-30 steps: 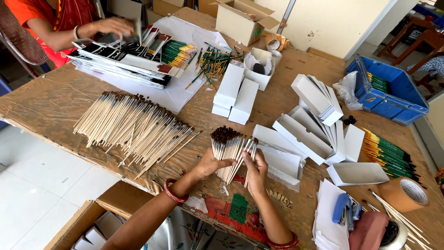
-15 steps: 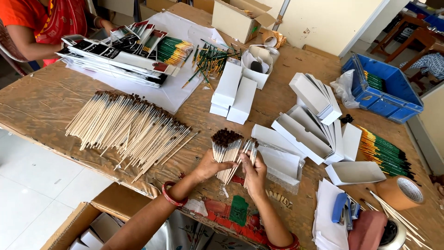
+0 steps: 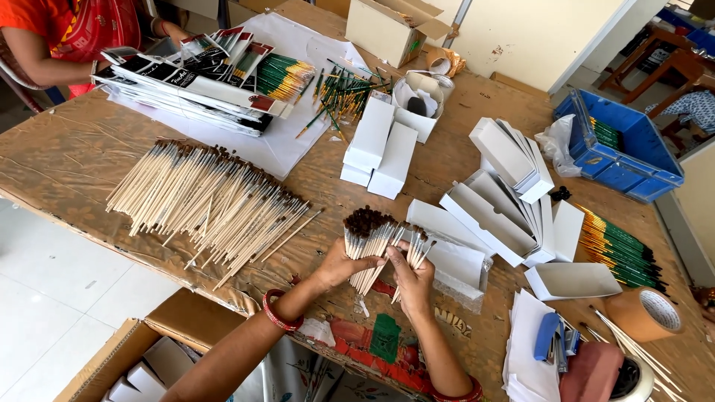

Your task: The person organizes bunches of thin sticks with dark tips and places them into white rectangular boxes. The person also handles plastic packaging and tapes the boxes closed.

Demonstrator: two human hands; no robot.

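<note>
your left hand (image 3: 339, 262) is clenched around a bundle of pale-handled paintbrushes (image 3: 366, 240), dark bristle tips up, over the table's near edge. your right hand (image 3: 412, 277) pinches a smaller clutch of brushes (image 3: 415, 249) just beside it, the two hands touching. right of them lies an open white flat box (image 3: 456, 262) on the wooden table (image 3: 67, 160). left, a loose pile of matching brushes (image 3: 208, 201). further back, stacked white boxes (image 3: 380, 149). far right, a blue crate (image 3: 622, 152) and a roll of brown tape (image 3: 644, 313).
</note>
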